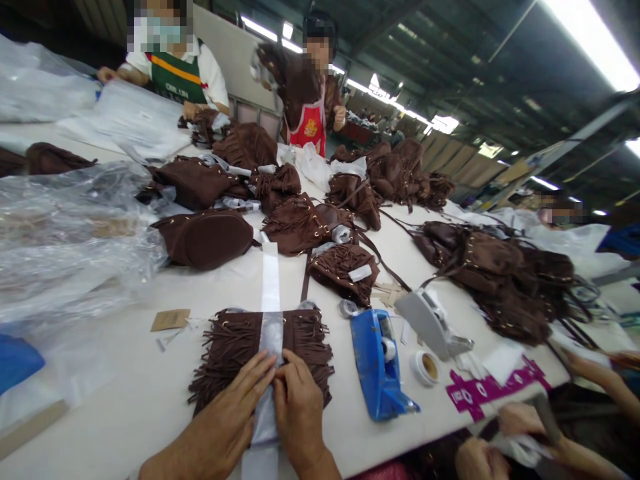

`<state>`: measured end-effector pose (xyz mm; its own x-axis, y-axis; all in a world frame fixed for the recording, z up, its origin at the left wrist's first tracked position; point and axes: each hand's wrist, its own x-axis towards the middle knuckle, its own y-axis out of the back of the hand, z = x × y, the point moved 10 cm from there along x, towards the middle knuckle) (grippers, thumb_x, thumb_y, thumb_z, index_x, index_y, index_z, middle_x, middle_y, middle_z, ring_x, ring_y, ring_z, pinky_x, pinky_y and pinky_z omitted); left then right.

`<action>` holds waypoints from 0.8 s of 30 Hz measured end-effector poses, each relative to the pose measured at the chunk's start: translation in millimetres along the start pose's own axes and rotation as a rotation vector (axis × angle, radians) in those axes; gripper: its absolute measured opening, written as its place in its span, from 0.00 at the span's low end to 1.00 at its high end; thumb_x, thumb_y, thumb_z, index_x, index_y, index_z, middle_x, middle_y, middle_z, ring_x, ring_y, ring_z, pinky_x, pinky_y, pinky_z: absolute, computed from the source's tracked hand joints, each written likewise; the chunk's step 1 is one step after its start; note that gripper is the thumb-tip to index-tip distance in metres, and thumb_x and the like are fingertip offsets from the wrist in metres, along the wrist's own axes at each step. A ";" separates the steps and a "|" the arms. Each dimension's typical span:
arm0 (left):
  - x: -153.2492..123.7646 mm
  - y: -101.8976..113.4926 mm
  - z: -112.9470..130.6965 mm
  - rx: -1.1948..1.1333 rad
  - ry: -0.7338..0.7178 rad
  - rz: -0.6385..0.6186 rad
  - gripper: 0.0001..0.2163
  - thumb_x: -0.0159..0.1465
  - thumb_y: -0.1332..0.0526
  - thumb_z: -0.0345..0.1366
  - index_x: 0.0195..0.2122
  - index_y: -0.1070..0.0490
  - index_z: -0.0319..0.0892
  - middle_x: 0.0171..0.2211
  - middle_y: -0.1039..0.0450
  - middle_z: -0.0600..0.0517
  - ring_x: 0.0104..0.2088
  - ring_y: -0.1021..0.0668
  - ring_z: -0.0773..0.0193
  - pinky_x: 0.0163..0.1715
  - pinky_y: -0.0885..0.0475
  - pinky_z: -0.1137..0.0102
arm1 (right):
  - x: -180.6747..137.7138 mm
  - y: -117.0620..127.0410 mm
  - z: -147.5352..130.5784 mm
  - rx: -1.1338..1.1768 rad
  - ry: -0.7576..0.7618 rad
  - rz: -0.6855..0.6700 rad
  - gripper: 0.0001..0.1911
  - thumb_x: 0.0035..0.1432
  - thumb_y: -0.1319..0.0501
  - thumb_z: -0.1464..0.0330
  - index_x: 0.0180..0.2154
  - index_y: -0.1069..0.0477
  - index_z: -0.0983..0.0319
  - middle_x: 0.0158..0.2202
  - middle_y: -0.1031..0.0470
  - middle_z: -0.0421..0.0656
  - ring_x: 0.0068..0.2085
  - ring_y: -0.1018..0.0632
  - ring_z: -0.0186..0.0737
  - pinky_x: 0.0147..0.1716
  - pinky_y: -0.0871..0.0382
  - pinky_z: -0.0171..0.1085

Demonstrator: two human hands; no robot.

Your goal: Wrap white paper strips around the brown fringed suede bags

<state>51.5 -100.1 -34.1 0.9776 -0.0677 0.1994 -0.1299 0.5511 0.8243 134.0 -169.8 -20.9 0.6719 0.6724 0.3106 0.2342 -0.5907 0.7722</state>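
Observation:
A dark brown fringed bag (pixel 235 343) lies flat on the white table in front of me, with metal eyelets along its top edge. Across its middle runs a long whitish translucent strip (pixel 271 287), reaching past the bag at both ends. My left hand (pixel 227 403) rests on the strip and the fringe, fingers stretched out flat. Bent fingers of my right hand (pixel 300 407) pinch the strip's right edge, close beside the left fingertips. A brown card tag (pixel 171 320) lies left of the bag. To the right stands a blue tape dispenser (pixel 370 363).
A grey tape dispenser (pixel 425 320), a tape roll (pixel 425 369) and a purple cutout strip (pixel 500 387) lie right. More brown bags (pixel 205 237) fill the table beyond. Clear plastic (pixel 75 233) covers the left. Two people stand opposite; another person's hands (pixel 520 420) work at lower right.

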 end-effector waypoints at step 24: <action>1.8 7.0 -16.5 -0.197 0.078 0.013 0.30 0.70 0.54 0.28 0.71 0.63 0.45 0.73 0.62 0.47 0.70 0.49 0.56 0.66 0.44 0.58 | 22.4 0.6 9.7 0.037 -0.208 -0.047 0.07 0.61 0.47 0.74 0.33 0.33 0.58 0.33 0.27 0.40 0.34 0.23 0.38 0.35 0.33 0.33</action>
<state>55.1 -82.7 -36.8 0.9869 0.0004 0.1616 -0.1150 0.7042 0.7006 156.1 -159.4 -18.8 0.7892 0.5955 0.1502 0.2922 -0.5792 0.7610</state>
